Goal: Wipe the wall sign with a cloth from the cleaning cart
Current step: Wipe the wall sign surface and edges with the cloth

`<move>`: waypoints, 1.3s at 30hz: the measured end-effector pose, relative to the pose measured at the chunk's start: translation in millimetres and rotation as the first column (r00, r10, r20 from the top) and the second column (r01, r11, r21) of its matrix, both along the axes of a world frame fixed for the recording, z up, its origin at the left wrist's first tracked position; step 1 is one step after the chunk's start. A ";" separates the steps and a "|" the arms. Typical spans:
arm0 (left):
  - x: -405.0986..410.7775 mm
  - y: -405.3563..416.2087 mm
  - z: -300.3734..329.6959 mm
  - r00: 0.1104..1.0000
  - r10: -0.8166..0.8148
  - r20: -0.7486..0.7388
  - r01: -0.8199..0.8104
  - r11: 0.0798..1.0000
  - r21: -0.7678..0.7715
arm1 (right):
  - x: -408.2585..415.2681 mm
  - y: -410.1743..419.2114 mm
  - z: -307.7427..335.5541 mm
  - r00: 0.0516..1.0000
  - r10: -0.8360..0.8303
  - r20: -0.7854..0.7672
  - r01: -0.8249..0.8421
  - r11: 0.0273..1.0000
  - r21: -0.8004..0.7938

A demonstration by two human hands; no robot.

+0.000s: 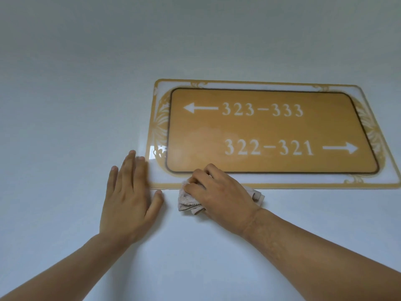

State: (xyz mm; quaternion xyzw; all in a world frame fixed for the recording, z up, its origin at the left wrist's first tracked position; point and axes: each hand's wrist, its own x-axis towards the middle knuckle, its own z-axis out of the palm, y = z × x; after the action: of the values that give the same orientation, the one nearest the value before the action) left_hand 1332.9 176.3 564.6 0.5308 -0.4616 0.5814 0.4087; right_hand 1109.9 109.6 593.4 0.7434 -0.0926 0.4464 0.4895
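1. The wall sign (267, 131) hangs on the pale wall (86, 83), its right edge cut off by the frame.
2. Its long axis runs sideways, above my right fingertips.
3. My right hand (219, 192) grips the bunched cloth (188, 200), half hidden beneath it, at the sign's lower border.
4. My left hand (128, 198) lies flat, fingers straight, fingertips blurred beside the sign's lower left corner.

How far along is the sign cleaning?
Done: the cloth is fetched. In hand: the right hand grips it against the lower left border of the sign, while the left hand lies flat on the wall. Whether the rest is already wiped, I cannot tell.
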 end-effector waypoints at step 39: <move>-336.4 -152.6 16.5 0.992 0.057 0.116 -0.067 0.995 0.080 | -339.3 -183.1 -3.0 0.996 0.088 0.014 -0.088 0.996 0.001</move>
State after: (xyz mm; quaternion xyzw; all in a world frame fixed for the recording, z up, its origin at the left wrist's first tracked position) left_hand 996.5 23.8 581.1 0.5276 -0.4913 0.6034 0.3410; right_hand 770.6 -73.5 590.4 0.7440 -0.0636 0.4724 0.4682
